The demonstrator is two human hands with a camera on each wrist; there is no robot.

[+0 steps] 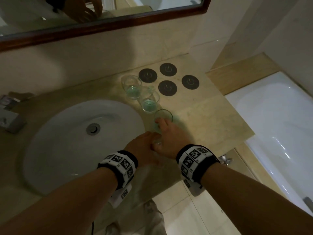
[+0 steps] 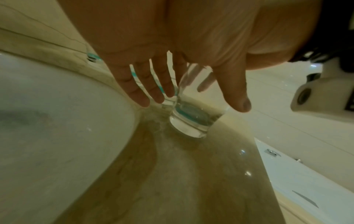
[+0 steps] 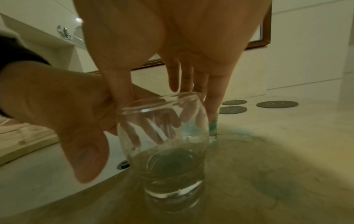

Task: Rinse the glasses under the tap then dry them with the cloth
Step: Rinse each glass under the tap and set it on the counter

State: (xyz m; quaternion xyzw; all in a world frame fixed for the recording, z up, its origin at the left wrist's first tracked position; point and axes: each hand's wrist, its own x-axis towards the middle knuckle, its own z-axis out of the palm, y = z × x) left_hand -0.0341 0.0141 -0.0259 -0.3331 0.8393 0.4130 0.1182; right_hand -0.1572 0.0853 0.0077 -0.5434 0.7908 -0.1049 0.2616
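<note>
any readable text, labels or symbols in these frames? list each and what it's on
No readable words or numbers.
Power-style symbol, circle with a short stroke: on each of four dark coasters.
Black-and-white square marker codes: left wristband, right wristband; patterns, not text.
Small packet by the sink: print blurred.

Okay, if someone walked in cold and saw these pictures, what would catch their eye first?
Probably the two hands, left hand and right hand, meeting over a clear glass that stands on the beige counter by the white sink. Behind it a row of glasses with blue-green liquid runs toward the wall. Beside those, four dark round coasters stand out.
</note>
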